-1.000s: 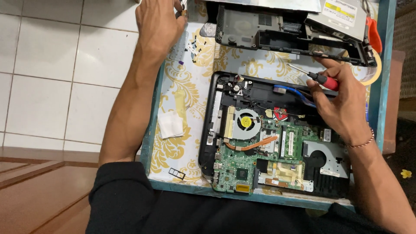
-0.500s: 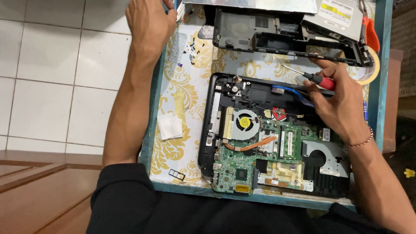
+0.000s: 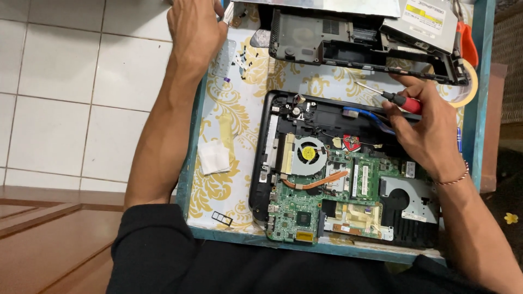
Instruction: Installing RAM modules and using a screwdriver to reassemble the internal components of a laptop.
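Head view: an opened black laptop base with its green circuit board exposed [image 3: 348,179] lies on a small desk covered in gold-and-white patterned cloth with a teal rim [image 3: 229,109]. The right hand [image 3: 425,133] rests over the base's 1 o'clock corner, fingers pinching a red-handled screwdriver [image 3: 400,100] whose thin metal shaft points toward 10 o'clock, above a blue cable [image 3: 362,113]. A round silver cooling fan with a yellow hub [image 3: 308,155] sits left of centre on the board, a copper heat pipe [image 3: 318,182] curving from it. At 12 o'clock lies a detached grey plastic laptop cover [image 3: 348,43], with a silver optical drive [image 3: 430,22] at its right end. The left hand [image 3: 193,27] reaches to 11 o'clock, at the desk's far corner; its fingers are cut off by the frame edge, so their grip cannot be told. A folded white cloth pad [image 3: 215,158] lies at 9 o'clock, a small black metal tray [image 3: 222,219] at 7 o'clock. Tiny dark screws [image 3: 245,57] near the left hand are hard to make out.
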